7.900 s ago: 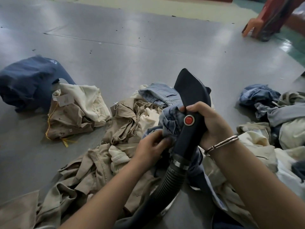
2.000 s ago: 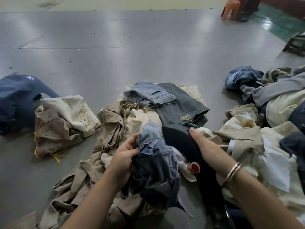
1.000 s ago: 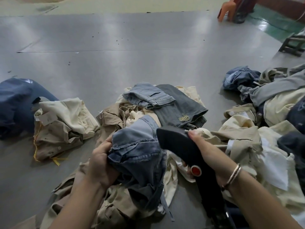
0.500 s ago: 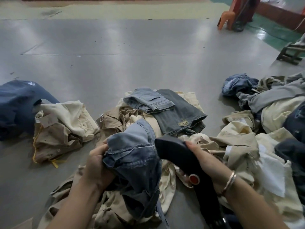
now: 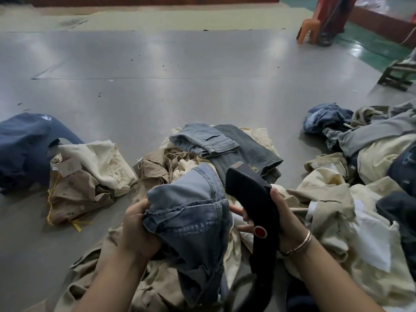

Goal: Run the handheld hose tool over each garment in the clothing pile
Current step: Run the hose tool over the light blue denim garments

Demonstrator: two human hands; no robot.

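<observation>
Item: blue denim garment (image 5: 191,212), over the beige pile (image 5: 157,287). My left hand (image 5: 137,224) is gripping its bunched edge; my right hand (image 5: 281,212) is wrapping the black hose tool (image 5: 254,199). I am judging taut cloth and a flat nozzle best.

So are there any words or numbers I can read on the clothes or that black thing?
None can be read.
Paper tag on the tan garment: too blurred to read.
Hose tool in the right hand: only a plain red button, no text.
</observation>
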